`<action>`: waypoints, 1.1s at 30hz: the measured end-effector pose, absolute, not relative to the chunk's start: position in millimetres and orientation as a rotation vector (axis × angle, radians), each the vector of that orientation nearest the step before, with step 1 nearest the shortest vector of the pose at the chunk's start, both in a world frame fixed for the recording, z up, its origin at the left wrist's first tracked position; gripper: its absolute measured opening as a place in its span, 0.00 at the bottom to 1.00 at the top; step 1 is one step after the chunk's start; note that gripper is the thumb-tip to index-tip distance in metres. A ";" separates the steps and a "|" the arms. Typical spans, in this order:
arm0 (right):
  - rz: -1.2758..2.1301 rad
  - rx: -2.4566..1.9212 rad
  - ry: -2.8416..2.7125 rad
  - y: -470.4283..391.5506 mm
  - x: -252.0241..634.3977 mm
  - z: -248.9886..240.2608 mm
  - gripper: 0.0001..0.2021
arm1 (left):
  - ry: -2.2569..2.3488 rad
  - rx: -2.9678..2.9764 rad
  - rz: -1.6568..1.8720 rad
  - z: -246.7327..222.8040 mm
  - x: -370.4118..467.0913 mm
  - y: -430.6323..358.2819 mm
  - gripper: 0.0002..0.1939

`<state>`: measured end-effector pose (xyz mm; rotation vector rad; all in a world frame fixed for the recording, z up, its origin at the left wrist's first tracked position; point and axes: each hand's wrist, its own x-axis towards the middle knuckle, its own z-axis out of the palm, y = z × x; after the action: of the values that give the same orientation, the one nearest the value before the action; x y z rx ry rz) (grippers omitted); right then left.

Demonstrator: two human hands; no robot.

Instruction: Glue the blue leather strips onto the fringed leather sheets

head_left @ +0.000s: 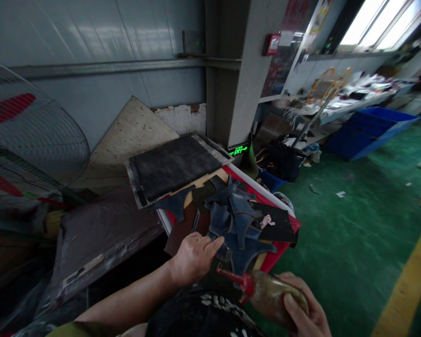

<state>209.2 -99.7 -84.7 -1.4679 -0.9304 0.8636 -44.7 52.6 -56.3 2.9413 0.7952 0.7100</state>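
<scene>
My right hand (303, 304) is wrapped round a squeeze bottle (275, 297) of yellowish-brown contents, probably glue. Its red nozzle (231, 276) points left, toward my left hand. My left hand (193, 257) has its fingers curled and the index finger reaching over the nearest dark blue pieces. Whatever its fingers grip is hidden from above. Just past the index fingertip lies a small, shiny, see-through-looking patch (225, 254). A thin dark stick-like thing (195, 221) shows behind the knuckles; I cannot tell if it is held. Several cut blue pieces (233, 210), leather-like, overlap in a pile.
A black padded board (178, 166) covers the table's far end. A caged fan (31, 140) with red blades stands at left, above a wrapped brown stack (101, 234). On the right are green floor (330, 243), a blue bin (368, 133) and a cluttered bench (354, 100).
</scene>
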 end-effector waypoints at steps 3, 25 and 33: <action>0.829 -1.538 -0.848 -95.8 211.4 -86.8 0.10 | 0.813 2.944 0.707 -56.3 -45.5 51.5 0.17; 1.102 -1.418 -0.545 -73.7 208.9 -122.5 0.12 | 1.434 2.003 0.961 -78.9 -72.0 112.9 0.15; 1.495 -1.089 0.057 -93.7 230.9 -182.2 0.18 | 1.322 0.865 1.335 -54.8 -55.5 145.4 0.20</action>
<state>230.9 -93.7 -182.2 -1.0893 0.0565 1.4952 -55.5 145.4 -54.8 0.8649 1.3224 1.3353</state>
